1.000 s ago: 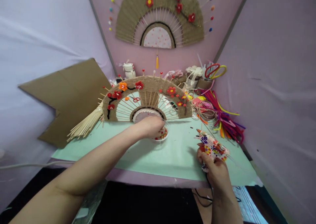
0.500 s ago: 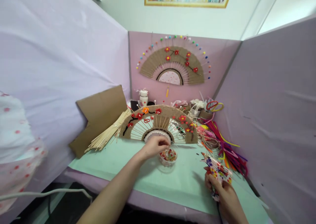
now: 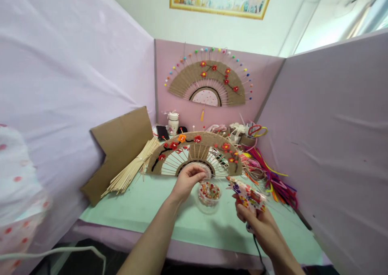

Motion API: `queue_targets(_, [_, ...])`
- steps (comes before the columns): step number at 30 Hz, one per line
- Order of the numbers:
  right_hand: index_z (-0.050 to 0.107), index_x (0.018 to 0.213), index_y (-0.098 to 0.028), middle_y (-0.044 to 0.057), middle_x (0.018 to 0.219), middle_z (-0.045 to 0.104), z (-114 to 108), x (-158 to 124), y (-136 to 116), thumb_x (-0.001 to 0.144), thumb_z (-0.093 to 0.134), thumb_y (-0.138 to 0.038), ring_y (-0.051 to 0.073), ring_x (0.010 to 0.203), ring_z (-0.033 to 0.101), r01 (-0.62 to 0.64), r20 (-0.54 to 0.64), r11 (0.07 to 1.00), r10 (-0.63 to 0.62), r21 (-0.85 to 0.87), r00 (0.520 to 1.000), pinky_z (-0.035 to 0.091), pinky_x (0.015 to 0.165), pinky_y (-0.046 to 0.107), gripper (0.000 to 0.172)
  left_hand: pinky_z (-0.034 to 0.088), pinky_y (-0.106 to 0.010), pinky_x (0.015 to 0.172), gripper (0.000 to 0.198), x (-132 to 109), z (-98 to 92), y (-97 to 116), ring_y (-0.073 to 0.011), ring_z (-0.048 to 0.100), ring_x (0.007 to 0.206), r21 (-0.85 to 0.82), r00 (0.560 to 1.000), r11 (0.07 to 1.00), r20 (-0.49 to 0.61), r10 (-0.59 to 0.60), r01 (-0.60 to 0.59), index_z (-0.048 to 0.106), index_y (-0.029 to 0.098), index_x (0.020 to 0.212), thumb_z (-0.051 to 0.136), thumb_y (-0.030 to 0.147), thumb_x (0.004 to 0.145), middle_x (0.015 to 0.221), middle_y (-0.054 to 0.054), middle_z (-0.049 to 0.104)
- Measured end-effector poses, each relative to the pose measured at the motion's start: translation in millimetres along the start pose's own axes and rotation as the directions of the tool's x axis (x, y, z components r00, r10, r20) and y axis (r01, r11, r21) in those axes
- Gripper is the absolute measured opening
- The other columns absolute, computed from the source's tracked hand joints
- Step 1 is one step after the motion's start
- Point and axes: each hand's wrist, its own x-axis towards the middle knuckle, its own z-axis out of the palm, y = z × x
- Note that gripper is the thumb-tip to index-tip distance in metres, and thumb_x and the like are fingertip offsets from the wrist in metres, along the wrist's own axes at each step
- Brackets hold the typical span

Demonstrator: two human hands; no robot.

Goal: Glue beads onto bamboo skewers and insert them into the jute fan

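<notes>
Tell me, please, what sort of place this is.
Probably a craft booth: cloth-draped partitions enclose a table with a half-made twine fan, pipe cleaners, bamboo sticks and a bowl of beads; a finished fan hangs on the back wall. The right hand holds a glue gun.

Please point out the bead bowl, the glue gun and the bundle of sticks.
bead bowl (image 3: 208,203), head view, its clear front wall.
glue gun (image 3: 249,195), head view, its flowered body.
bundle of sticks (image 3: 130,172), head view, its middle.
</notes>
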Motion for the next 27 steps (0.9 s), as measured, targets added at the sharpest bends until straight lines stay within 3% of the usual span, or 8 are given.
queue_targets(7, [0.072,0.099,-0.019,-0.001,0.06,0.052,43.1,-0.3,-14.6,0.07,0.075,-0.059,0.012,0.051,0.037,0.035,0.031,0.999,-0.035,0.01,0.999,0.024,0.042,0.021,0.049,0.051,-0.022,0.063,0.036,-3.9,-3.7,0.4,-0.0097,0.061,0.062,-0.191,0.988,0.969,0.006,-0.157,0.155,0.073,0.013,0.075,0.091,0.036,0.054,0.071,-0.004,0.071])
queue_targets(11, [0.071,0.098,-0.018,-0.002,0.062,0.051,47.5,-1.7,-8.8,0.074,0.072,-0.059,0.011,0.052,0.036,0.006,0.063,1.0,-0.007,0.026,0.998,0.026,0.044,0.022,0.047,0.051,-0.017,0.063,0.036,-4.6,-4.1,0.1,-0.0074,0.062,0.063,-0.266,0.982,0.946,0.008,-0.19,0.185,0.072,0.013,0.079,0.092,0.03,0.054,0.073,-0.003,0.071])
queue_targets(16, [0.068,0.099,-0.017,-0.003,0.066,0.047,47.9,-4.7,5.5,0.077,0.072,-0.057,0.009,0.054,0.032,0.044,0.119,0.99,-0.061,0.137,0.991,0.027,0.047,0.022,0.046,0.05,-0.014,0.061,0.036,-4.0,-3.9,-1.8,-0.0049,0.059,0.062,-0.37,0.977,0.907,0.006,-0.215,0.202,0.069,0.013,0.076,0.093,0.025,0.052,0.071,-0.001,0.069])
queue_targets(21, [0.069,0.089,-0.017,-0.001,0.071,0.052,50.3,-4.8,15.7,0.078,0.073,-0.055,0.011,0.06,0.039,0.044,0.1,0.988,-0.059,0.146,0.993,0.035,0.054,0.024,0.04,0.048,-0.012,0.057,0.037,-3.3,-5.2,-4.3,-0.0037,0.056,0.059,-0.422,0.974,0.881,0.018,-0.226,0.212,0.066,0.012,0.075,0.093,0.027,0.054,0.067,0.0,0.065])
queue_targets(27, [0.071,0.088,-0.017,0.002,0.069,0.055,59.1,-7.4,11.3,0.074,0.071,-0.066,0.013,0.061,0.042,0.023,0.129,0.981,-0.048,0.194,0.99,0.037,0.056,0.027,0.051,0.047,-0.012,0.057,0.035,-3.0,-5.7,-3.5,-0.0033,0.054,0.059,-0.454,0.974,0.862,0.062,-0.22,0.224,0.066,0.012,0.076,0.092,0.023,0.056,0.067,0.002,0.063])
